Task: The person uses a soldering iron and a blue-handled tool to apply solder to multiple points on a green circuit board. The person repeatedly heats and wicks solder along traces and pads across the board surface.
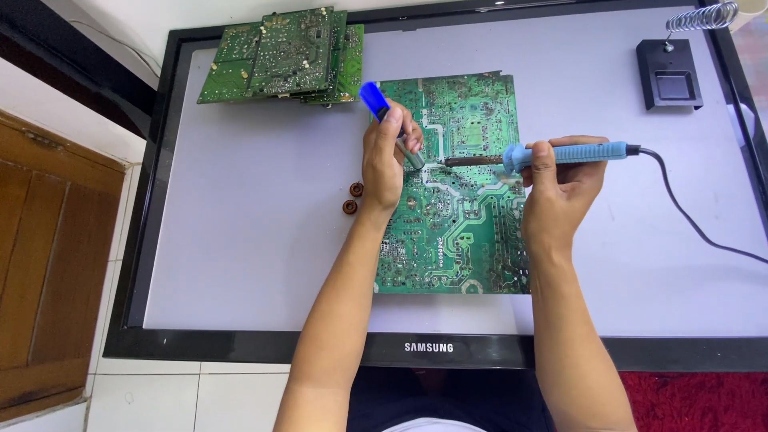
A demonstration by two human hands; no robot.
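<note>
Here left hand [384, 160] fingers pinching blue tool [390, 124]; right hand [560, 180] fingers gripping soldering iron [560, 154] over circuit board [456, 232].

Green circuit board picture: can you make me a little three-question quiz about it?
1. True or false: the right hand holds a blue-handled soldering iron.
2. Which thing does the left hand hold: A) a screwdriver, B) a blue-topped desoldering pump, C) a brush?
3. Fill in: the two small copper coils lie on the ______ side of the big circuit board, as the picture shows it.

Key: 1 true; 2 B; 3 left.
</note>
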